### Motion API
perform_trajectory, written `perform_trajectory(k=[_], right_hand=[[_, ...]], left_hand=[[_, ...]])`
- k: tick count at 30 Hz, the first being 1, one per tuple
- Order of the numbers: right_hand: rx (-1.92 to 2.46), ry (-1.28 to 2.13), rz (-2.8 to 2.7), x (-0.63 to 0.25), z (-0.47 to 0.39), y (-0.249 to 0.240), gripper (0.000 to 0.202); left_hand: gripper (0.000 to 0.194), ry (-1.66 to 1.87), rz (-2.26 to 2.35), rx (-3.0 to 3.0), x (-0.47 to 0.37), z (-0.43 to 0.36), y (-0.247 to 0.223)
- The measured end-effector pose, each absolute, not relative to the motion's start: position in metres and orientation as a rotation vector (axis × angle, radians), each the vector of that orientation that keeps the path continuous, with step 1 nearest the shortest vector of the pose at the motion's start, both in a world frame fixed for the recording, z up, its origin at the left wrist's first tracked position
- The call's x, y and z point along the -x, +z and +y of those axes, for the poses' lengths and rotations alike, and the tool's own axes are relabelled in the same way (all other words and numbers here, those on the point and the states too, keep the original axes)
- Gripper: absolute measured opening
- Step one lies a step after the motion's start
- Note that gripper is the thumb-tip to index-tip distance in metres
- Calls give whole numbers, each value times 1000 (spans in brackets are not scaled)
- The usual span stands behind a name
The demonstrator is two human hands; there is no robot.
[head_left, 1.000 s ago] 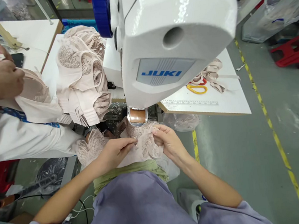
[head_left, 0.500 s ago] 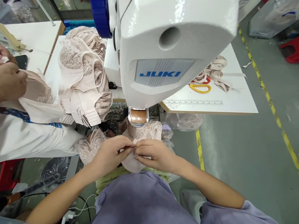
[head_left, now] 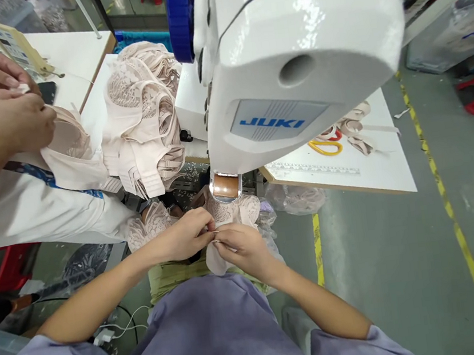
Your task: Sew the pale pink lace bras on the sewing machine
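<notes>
My left hand (head_left: 192, 233) and my right hand (head_left: 241, 250) meet in front of my lap, fingertips pinched close together. Between them is a small pale edge of a beige lace bra (head_left: 247, 208), too small to make out fully. One smooth cup hangs below my right fingers, and lace cups spread out to both sides of my hands. Just above the bra is the lower end of a white sewing machine (head_left: 272, 115), with a brown, metal-rimmed part (head_left: 226, 187) facing me. My fingers hide the exact spot they pinch.
A pile of beige bras (head_left: 143, 120) lies on the table left of the machine. Another person's hands (head_left: 8, 107) work on a bra (head_left: 71, 146) at far left. Yellow-handled scissors (head_left: 325, 147), a clear ruler (head_left: 313, 168) and rolled beige straps (head_left: 355, 122) rest on the right tabletop.
The view has shifted a little, so the machine and tables appear farther right. My hands stay pinched together at the bra, the left one slightly higher.
</notes>
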State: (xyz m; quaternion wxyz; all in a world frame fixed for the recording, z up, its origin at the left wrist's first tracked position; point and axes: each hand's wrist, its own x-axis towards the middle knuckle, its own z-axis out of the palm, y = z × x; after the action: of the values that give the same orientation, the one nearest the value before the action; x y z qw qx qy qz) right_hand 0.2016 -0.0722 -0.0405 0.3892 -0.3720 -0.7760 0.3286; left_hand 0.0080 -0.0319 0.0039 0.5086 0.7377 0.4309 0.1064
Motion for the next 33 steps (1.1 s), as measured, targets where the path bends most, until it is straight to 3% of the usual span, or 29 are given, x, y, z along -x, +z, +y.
perform_trajectory(k=[5,8,14,22,29,33], right_hand=[[1002,983,-1726,-201,-76,-30,12],[1038,976,-1773,-203,-76,-20,14],[1088,1010,-1827,-203,-74,-14,15],[1190,1073,-1682,-210,-68,-14,10],[1325,808,-2088,-230,-45,10,21],[1241,990,-2114,-233,-39,16,15]], left_hand=[[11,700,1091,-1311,-23,-55,-10],[16,829,1122,-1343,-25,-63,-12],[16,926,1227,-1734,-19,-61,-15],[15,1001,1229,-1793,-23,-60,-14],[9,1028,1141,-2145,-21,-55,5],[13,982,1122,-2244,-20,-52,10]])
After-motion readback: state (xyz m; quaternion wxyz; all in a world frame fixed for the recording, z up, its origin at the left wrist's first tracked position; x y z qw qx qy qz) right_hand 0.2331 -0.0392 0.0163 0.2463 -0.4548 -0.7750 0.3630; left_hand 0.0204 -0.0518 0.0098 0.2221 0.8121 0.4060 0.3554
